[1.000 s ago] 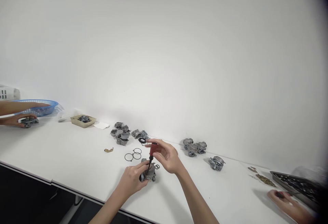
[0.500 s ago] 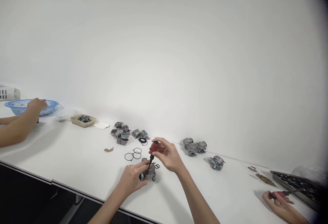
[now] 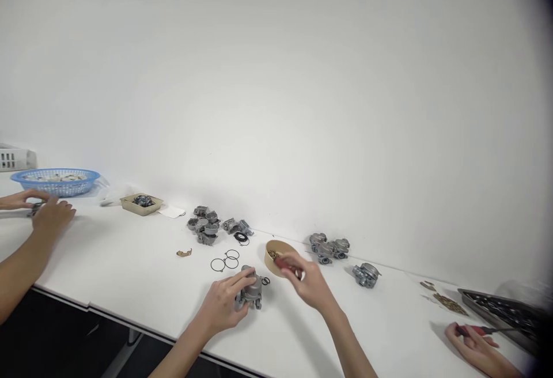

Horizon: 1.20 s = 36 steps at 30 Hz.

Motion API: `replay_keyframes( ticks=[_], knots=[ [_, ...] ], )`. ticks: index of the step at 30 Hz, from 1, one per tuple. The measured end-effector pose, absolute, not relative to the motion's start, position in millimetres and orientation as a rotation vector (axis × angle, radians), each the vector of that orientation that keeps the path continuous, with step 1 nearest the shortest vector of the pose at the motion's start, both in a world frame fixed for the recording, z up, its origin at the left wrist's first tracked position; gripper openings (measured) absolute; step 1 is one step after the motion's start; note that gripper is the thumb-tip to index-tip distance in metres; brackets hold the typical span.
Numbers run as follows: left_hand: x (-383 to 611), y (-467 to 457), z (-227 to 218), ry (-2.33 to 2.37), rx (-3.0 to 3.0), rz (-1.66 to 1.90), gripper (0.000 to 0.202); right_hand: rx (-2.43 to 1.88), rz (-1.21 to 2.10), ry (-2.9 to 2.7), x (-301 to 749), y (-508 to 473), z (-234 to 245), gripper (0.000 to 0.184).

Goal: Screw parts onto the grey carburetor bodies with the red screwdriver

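Observation:
My left hand grips a grey metal carburetor that rests on the table. My right hand is closed around a screwdriver with a red handle, at the near rim of a round tan tub. Small brass-coloured screws lie inside that tub; the screwdriver's tip cannot be made out. Two small black O-rings lie just right of the carburetor. Several larger thin black rings are spread behind my left hand, near a brown bracket-like piece.
Carburetor groups stand at the back left and back right, with a single carburetor farther right. Co-workers' hands appear at far left and lower right, the latter with a red screwdriver. A blue basket and dark tray flank the table.
My right hand has moved the screwdriver from the carburetor rightward to the tub, which was hidden before. My left hand stays on the carburetor. The left co-worker's hand has left the blue basket.

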State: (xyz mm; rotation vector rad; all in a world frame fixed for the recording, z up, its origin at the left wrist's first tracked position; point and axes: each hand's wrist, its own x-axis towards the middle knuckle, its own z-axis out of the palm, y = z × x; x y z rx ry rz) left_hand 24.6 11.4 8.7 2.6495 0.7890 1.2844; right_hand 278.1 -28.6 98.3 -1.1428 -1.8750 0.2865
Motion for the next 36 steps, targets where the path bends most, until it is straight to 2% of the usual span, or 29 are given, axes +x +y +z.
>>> replay_keyframes(
  ticks=[2,7,12,14,18,19,24,28,31,36],
  knots=[
    [24.1,8.9,11.0,0.815,2.635,1.267,0.057,-1.287,0.270,-2.127,280.3,-30.9,80.8,0.015],
    [24.4,7.7,11.0,0.877,2.567,1.247,0.049,-1.590,0.113,-2.286,271.1,-26.9,40.4,0.026],
    [24.3,9.1,5.7,0.872,2.444,1.214,0.050,-1.402,0.209,-2.227,272.0,-22.9,46.4,0.027],
    [23.9,9.6,4.4,0.847,2.403,1.203,0.050,-1.256,0.343,-2.180,270.9,-23.0,57.3,0.040],
    [22.3,10.7,3.5,0.793,2.345,1.171,0.050,-1.120,0.572,-2.231,253.2,-19.9,69.7,0.085],
    [21.6,11.0,3.5,0.784,2.332,1.162,0.050,-1.118,0.575,-2.259,247.0,-18.1,68.9,0.089],
    [18.5,12.4,3.4,0.793,2.275,1.180,0.062,-1.224,0.502,-2.173,230.3,-8.5,53.9,0.069],
    [17.8,12.5,3.8,0.812,2.275,1.185,0.073,-1.154,0.584,-2.117,231.6,-6.7,49.4,0.068],
    [16.9,12.4,5.1,0.856,2.243,1.235,0.063,-1.087,0.573,-2.092,231.9,-8.5,46.8,0.060],
    [13.3,14.9,7.0,1.067,2.056,1.321,0.045,-1.121,0.351,-1.840,255.4,-11.9,52.1,0.056]
  ],
)
